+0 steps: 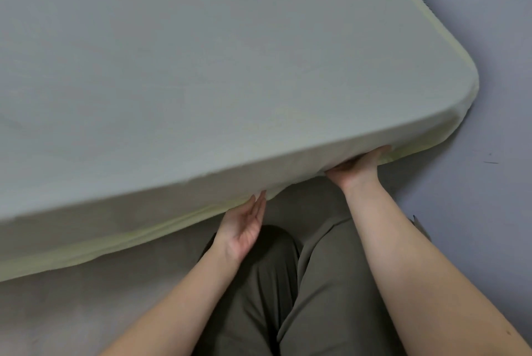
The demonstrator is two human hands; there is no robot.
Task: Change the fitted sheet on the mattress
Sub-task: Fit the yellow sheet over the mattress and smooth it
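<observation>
A pale green fitted sheet (201, 67) covers the mattress, which fills the upper part of the head view; its rounded near corner (460, 102) is at the right. My left hand (244, 226) is palm up with straight fingers, its fingertips touching the sheet's lower hem at the near edge. My right hand (359, 165) reaches under the mattress edge near the corner; its fingers are hidden beneath the sheet.
My knees in olive trousers (302, 283) are below the mattress edge on a beige carpet (86, 312). A grey floor or wall (489, 183) runs along the right side of the mattress.
</observation>
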